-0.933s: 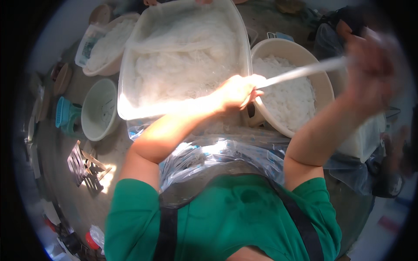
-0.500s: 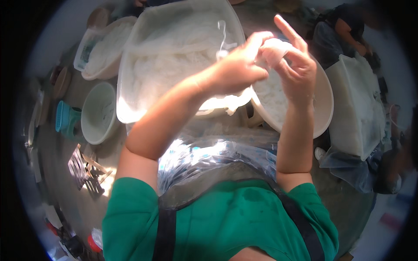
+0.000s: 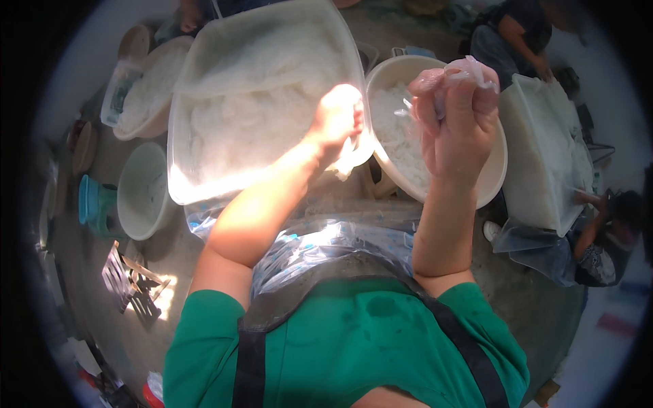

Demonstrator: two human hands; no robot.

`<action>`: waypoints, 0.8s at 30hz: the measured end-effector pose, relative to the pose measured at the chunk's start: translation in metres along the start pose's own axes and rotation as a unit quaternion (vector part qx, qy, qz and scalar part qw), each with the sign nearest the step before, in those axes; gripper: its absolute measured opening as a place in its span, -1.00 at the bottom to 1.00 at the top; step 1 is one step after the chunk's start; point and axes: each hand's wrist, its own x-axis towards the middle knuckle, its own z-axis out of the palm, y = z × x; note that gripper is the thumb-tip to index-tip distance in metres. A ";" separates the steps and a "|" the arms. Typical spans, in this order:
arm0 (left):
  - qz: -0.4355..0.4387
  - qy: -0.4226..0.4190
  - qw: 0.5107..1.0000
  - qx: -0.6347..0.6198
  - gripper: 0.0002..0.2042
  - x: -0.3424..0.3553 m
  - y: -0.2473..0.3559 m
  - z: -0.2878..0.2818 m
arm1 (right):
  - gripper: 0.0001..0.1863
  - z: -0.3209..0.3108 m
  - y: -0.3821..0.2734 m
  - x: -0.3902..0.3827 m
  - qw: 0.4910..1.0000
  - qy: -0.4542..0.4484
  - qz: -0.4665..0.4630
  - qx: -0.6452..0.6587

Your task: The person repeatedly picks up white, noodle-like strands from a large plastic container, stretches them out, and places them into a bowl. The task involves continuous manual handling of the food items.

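My left hand (image 3: 338, 117) is closed in a fist over the right rim of a large white tub (image 3: 174, 170); whatever it may hold is hidden by the fingers and glare. A limp whitish scrap (image 3: 345, 162) hangs by the tub's corner just below that fist. My right hand (image 3: 457, 126) is raised over a round cream basin (image 3: 502, 153), its fingers curled around wet, translucent whitish strips (image 3: 474, 73) that poke out at the top and at the left side. Similar pale shreds (image 3: 401, 139) lie in the basin, and a fluffy white mass (image 3: 252, 122) fills the tub.
On the right stands a white rectangular tub (image 3: 537, 163) heaped with white material, with co-workers at its far and near ends. To the left are a filled oval tub (image 3: 160, 85), a pale round bowl (image 3: 143, 194), a turquoise stool-like object (image 3: 97, 204) and a slatted wooden piece (image 3: 132, 282).
My hands, close together before, have parted. The left has come down to the tub's rim and closed; the right has curled its raised finger in around the strips.
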 end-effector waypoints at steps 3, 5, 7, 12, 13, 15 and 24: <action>0.003 -0.078 0.997 -0.026 -0.73 0.000 0.033 0.011 | -0.66 -0.019 0.022 -0.004 0.913 0.047 -0.042 -0.404; -0.042 -0.255 0.960 -0.110 -0.71 -0.003 0.061 0.026 | -0.54 -0.037 0.044 -0.018 0.855 -0.030 -0.056 -0.514; -0.018 -0.268 0.940 -0.210 -0.78 -0.004 0.080 0.034 | -0.54 -0.014 0.047 -0.028 0.903 -0.097 -0.004 -0.418; 0.308 -0.025 0.930 0.200 -0.65 -0.002 0.042 0.000 | -0.82 -0.003 0.046 -0.035 0.966 0.033 0.135 -0.219; 0.339 -0.059 0.896 0.282 -0.67 -0.006 0.027 -0.018 | -0.82 -0.006 0.041 -0.033 0.951 0.029 0.095 -0.294; 0.354 -0.145 0.809 0.447 -0.74 -0.020 0.008 -0.027 | -0.82 -0.005 0.030 -0.026 0.949 -0.024 0.069 -0.307; 0.104 -0.101 0.955 0.258 -0.73 -0.028 -0.017 -0.011 | -0.64 -0.024 0.023 -0.018 0.954 0.070 0.126 -0.263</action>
